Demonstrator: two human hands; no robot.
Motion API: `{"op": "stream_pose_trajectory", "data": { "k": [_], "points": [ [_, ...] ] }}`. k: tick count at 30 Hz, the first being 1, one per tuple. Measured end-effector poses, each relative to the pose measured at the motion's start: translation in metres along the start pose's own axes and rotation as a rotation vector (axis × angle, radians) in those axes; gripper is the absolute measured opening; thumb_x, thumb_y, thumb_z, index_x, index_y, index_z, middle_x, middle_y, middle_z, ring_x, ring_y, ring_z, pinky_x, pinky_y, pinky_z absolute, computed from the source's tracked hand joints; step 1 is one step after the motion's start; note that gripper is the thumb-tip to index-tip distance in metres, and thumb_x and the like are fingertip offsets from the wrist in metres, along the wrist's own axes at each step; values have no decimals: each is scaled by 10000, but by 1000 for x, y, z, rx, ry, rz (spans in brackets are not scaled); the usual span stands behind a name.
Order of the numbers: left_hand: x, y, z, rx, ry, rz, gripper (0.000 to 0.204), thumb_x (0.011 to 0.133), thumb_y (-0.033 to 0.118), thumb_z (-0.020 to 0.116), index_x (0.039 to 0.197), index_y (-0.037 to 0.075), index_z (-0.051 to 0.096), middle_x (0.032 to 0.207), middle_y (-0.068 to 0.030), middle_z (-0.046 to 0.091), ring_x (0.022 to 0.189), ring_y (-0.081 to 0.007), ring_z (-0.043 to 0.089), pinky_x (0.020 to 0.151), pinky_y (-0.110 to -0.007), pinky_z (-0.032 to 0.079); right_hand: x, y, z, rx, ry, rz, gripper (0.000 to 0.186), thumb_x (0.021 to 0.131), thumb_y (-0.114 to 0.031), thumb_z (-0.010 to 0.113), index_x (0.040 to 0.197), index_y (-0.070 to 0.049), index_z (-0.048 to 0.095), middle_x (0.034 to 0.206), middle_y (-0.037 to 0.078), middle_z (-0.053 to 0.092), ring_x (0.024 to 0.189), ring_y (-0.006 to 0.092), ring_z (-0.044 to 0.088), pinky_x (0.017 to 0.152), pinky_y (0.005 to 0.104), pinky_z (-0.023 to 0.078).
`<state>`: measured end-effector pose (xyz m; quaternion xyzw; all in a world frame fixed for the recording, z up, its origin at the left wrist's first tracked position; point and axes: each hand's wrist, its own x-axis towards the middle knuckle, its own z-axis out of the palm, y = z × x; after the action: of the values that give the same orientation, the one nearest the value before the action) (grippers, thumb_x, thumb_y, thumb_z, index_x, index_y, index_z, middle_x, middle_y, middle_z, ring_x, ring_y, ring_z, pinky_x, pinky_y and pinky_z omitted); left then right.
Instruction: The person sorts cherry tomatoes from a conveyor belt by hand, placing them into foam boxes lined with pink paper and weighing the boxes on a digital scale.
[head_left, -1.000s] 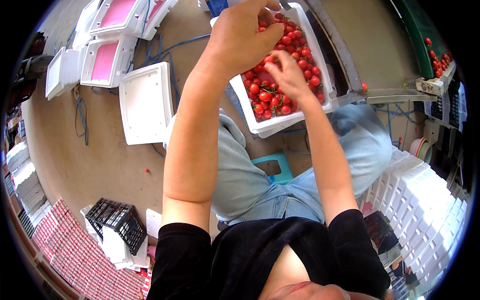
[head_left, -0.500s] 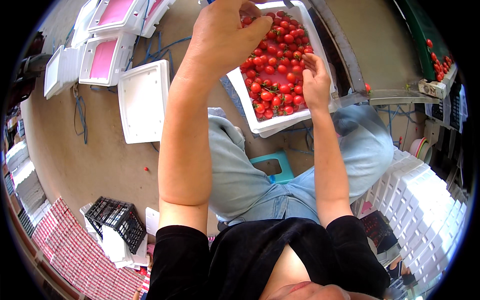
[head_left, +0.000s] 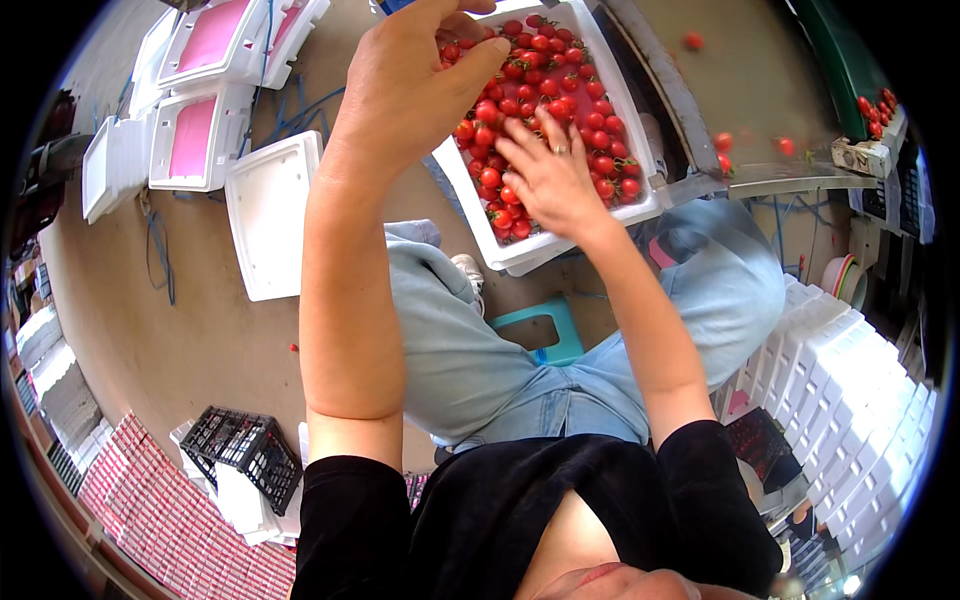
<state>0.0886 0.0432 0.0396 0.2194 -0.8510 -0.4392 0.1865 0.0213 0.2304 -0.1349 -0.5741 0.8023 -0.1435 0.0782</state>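
A white tray (head_left: 628,157) holds many red cherry tomatoes (head_left: 535,60) with green stems on a pink liner. My left hand (head_left: 420,75) is over its upper left corner, thumb apart from the curved fingers, tomatoes visible in the gap; the fingertips are partly out of clear sight. Lower in the tray, my right hand (head_left: 545,170) rests on the tomatoes with fingers spread. To the right of the tray, a few blurred loose tomatoes (head_left: 723,142) are on a metal-edged surface (head_left: 760,85).
Foam boxes (head_left: 200,140) and a white lid (head_left: 270,210) lie on the floor at left. A black crate (head_left: 240,450) and red-striped stacks (head_left: 140,500) are lower left. A teal stool (head_left: 560,330) is between my legs; white stacked boxes (head_left: 830,400) stand at right.
My left hand has shifted leftward. My right hand moved to the tray's right side, then back left with fingers spread. More blurred tomatoes now show on the surface at right.
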Motion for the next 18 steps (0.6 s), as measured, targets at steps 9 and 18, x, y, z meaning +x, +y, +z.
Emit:
{"op": "stream_pose_trajectory", "data": {
  "k": [9,18],
  "points": [
    [-5,-2,1,10,-13,46,319,836,163,698,1095,-11,633,874,-156,690,832,-244,671,749,-343,505,-43,-13,-26,211,73,115,235,922,-176,592,1135,-98,652,1230,32,609,1249,240,488,1135,539,246],
    [-3,-8,3,23,-31,72,313,841,153,694,1094,-18,624,881,-161,685,842,-248,668,785,-355,512,23,42,-3,236,12,56,249,915,-109,539,1136,-160,642,1124,15,647,1074,272,567,1055,493,324]
  ]
}}
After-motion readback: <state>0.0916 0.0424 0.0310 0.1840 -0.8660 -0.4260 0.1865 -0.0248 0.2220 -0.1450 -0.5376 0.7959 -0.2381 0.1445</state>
